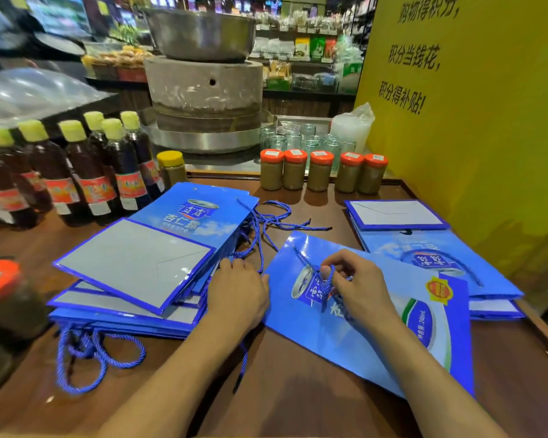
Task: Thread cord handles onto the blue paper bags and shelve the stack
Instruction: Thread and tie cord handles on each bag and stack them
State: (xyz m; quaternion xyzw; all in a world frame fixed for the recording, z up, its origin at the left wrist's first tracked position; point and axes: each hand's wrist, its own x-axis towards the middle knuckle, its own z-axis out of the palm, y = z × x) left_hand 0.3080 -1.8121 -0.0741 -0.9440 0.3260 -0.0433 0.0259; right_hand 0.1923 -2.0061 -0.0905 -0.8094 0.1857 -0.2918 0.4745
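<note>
A flat blue paper bag lies in front of me on the brown table. My right hand pinches a blue cord over the bag's printed face. My left hand rests at the bag's left edge, fingers against the stack of blue bags on the left. Loose blue cords trail from that stack toward the table's middle. More cord loops hang from the stack's near side. A second pile of blue bags lies at the right.
Dark bottles with yellow caps stand at the back left. Several orange-lidded jars line the table's far edge, with glass jars and a stone mill behind. An orange-lidded jar stands near left. A yellow wall bounds the right.
</note>
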